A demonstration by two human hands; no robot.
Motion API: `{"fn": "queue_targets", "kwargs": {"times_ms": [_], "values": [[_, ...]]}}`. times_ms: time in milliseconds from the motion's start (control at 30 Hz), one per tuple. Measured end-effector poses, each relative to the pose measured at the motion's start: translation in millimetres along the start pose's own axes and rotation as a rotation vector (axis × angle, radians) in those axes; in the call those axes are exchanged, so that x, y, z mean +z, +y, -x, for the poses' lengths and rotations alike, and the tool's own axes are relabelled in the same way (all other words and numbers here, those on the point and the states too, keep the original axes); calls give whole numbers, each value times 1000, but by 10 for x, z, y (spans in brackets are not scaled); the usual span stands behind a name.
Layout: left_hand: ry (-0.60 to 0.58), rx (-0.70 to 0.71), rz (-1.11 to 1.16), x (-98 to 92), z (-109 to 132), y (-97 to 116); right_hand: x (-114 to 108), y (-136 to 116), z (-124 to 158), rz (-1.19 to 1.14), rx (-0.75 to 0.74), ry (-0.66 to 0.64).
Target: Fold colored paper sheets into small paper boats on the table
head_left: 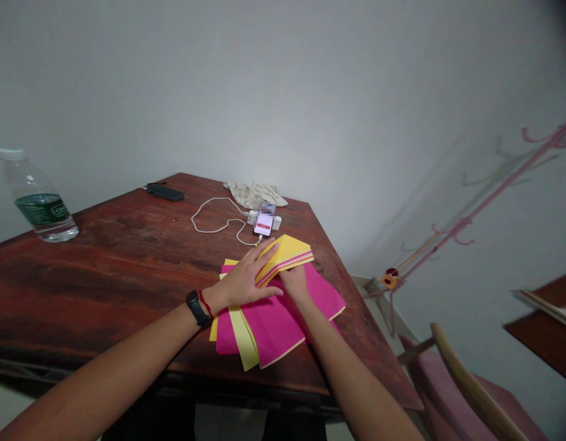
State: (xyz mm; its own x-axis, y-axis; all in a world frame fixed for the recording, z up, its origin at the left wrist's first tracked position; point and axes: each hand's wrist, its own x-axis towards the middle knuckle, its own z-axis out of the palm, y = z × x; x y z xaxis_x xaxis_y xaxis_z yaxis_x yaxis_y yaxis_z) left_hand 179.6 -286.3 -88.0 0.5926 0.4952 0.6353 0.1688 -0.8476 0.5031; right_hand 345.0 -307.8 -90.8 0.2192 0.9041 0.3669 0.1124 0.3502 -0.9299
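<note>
A stack of yellow and pink paper sheets lies fanned out near the table's front edge. Its far part is bent up and over into a layered yellow-and-pink fold. My left hand rests against the left side of this fold, fingers stretched along it and thumb apart, pointing right. Beneath the fold is my right hand, its fingers hidden by the paper, so I cannot see how they are closed. A black band and a red string circle my left wrist.
Beyond the paper, a lit phone with a white cable lies by a crumpled cloth. A black device and a water bottle are on the left of the wooden table. At right are a chair and pink rack.
</note>
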Motion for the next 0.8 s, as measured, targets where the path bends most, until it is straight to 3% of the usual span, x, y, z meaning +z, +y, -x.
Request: {"fn": "queue_targets", "kwargs": {"times_ms": [167, 300, 400, 500, 600, 667, 733, 800], "values": [[29, 50, -124, -2, -17, 4, -18, 44, -9, -102, -3, -65], [124, 21, -124, -61, -62, -89, 39, 84, 39, -345, 176, -259], [330, -159, -48, -163, -114, -256, 73, 87, 74, -418, 276, -330], [547, -438, -3, -327, -150, -495, 91, 9, 52, -317, 257, -242], [678, -647, -114, -533, -133, -724, 157, -288, 49, -278, 201, -238], [664, -718, -253, -653, -87, -820, 224, -614, 165, -386, 157, -269], [623, -782, -405, -729, -29, -854, 263, -950, 451, -514, 103, -443], [594, -817, -535, -749, 17, -837, 237, -1195, 916, -567, 59, -690]]}}
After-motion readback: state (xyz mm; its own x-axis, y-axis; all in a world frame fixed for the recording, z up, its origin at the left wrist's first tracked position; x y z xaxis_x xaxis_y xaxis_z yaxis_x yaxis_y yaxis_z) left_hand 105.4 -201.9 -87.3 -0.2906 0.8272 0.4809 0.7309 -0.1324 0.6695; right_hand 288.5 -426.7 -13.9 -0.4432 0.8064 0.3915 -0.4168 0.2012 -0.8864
